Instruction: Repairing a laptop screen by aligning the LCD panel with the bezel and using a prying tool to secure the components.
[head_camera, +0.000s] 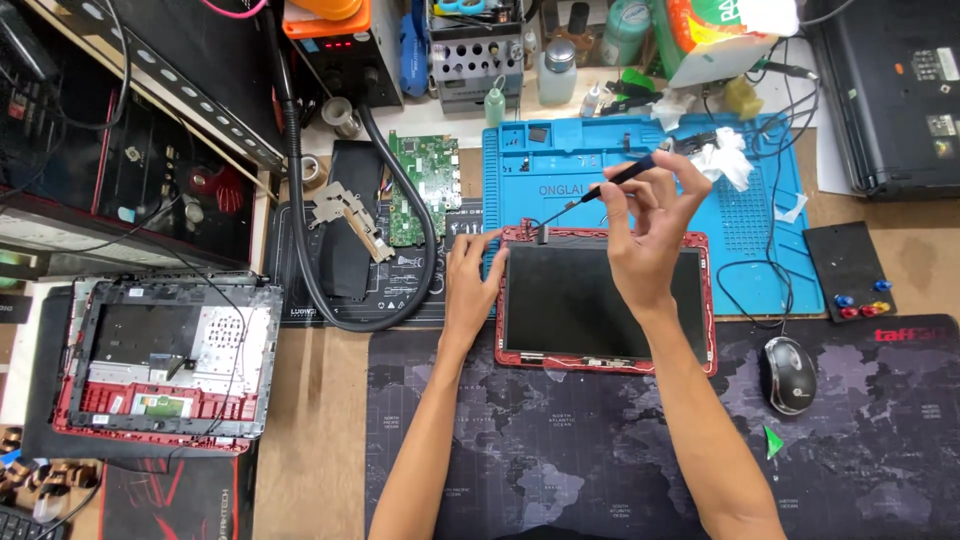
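Observation:
A red-framed laptop screen lid (700, 340) lies face up on the desk, its dark panel (590, 300) in the middle. My right hand (645, 225) grips a slim black screwdriver (610, 185), whose tip touches the lid's top left corner near a small metal hinge piece (541, 236). My left hand (470, 275) rests on the lid's left edge, fingers spread and pressing the frame at that same corner.
A blue silicone work mat (560, 170) lies behind the lid. A green circuit board (425, 185) and a black hose (300, 200) sit to the left. A red laptop base (165, 360) lies far left. A mouse (790, 375) sits right on a dark map-print desk mat (560, 450).

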